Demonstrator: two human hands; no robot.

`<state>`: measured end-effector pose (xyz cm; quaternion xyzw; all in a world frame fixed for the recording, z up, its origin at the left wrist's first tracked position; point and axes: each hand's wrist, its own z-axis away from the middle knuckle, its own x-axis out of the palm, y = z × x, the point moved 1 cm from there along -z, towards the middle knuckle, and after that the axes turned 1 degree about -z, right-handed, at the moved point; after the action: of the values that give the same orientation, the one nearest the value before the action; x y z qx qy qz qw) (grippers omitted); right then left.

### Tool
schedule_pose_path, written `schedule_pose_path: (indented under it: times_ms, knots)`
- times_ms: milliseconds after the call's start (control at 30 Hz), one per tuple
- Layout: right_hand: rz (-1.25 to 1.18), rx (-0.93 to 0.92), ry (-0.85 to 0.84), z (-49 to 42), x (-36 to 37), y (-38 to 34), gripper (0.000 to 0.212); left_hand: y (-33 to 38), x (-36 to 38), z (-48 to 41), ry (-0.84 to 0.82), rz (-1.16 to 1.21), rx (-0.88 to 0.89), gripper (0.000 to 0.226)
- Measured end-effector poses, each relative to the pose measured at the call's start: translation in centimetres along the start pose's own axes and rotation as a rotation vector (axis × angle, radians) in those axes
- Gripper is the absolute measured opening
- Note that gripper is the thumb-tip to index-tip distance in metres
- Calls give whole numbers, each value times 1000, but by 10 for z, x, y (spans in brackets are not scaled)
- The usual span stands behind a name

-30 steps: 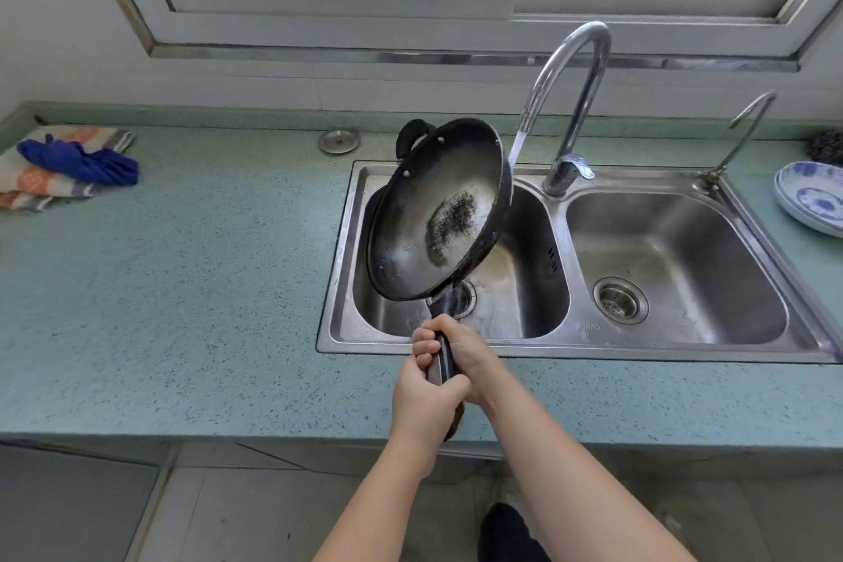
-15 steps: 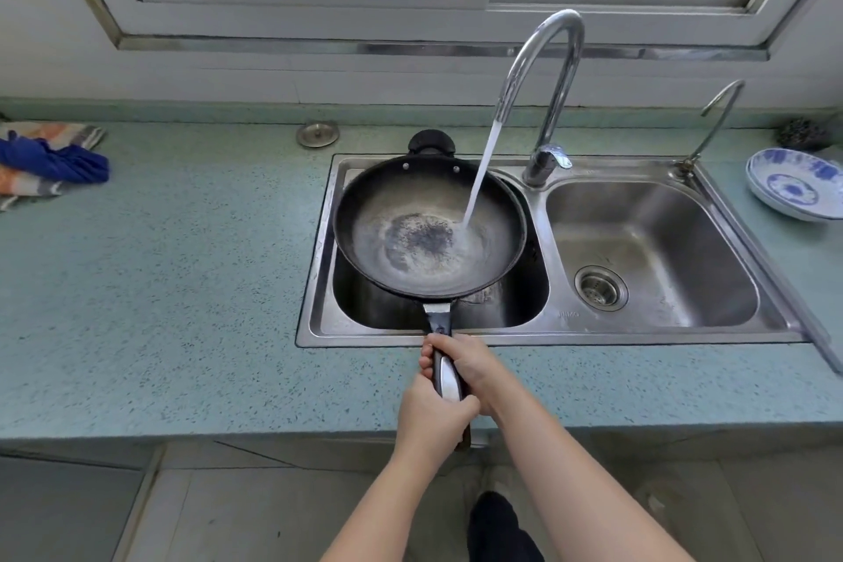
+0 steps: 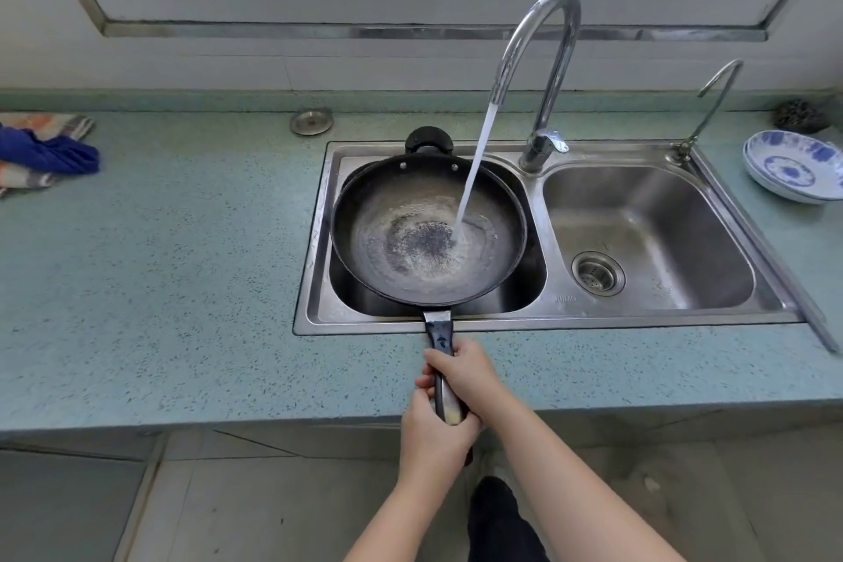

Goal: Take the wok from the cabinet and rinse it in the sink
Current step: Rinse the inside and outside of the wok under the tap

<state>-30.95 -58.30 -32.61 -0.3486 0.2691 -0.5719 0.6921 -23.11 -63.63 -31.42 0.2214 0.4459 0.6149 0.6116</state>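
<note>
A black wok [image 3: 392, 205] sits level over the left basin of the steel double sink [image 3: 502, 319], its long handle pointing at me. Both hands grip that handle over the counter's front edge: my right hand [image 3: 465, 374] further up, my left hand [image 3: 433, 434] at the end. Water runs from the tall curved faucet [image 3: 543, 59] into the wok's right half and pools foamy around a dark patch in its middle. A small black loop handle shows at the wok's far rim.
The right basin with its drain strainer [image 3: 597, 273] holds nothing. Stacked blue-and-white dishes [image 3: 793, 164] and a dark scrubber [image 3: 800, 115] lie at the far right. A thin second tap [image 3: 711, 105], a round metal plug [image 3: 311, 122] and cloths [image 3: 41, 151] are on the teal counter.
The wok went from tilted steeply on edge to lying flat over the left basin. Water now falls into it and has spread across its bottom. Both hands kept their grip.
</note>
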Motion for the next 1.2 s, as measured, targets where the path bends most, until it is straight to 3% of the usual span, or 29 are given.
schedule_pose_path:
  times_ms: [167,367,633,767,900,1200]
  knots:
    - [56,-39,74,5,-1,3,20,-4,-4,3,20,0,41,47]
    - [224,-54,148,8,-12,9,48,-2,-5,4,9,-46,98,59]
    - [272,-117,166,15,-17,10,28,-1,-9,1,-30,-144,133,60]
    - [227,-91,113,16,-26,8,17,11,-20,-6,38,-296,162,46]
    - [248,-133,147,15,-50,-7,9,32,-27,-24,147,-506,250,51]
    - [516,-312,298,0,-121,-74,34,98,9,-62,217,-860,581,48]
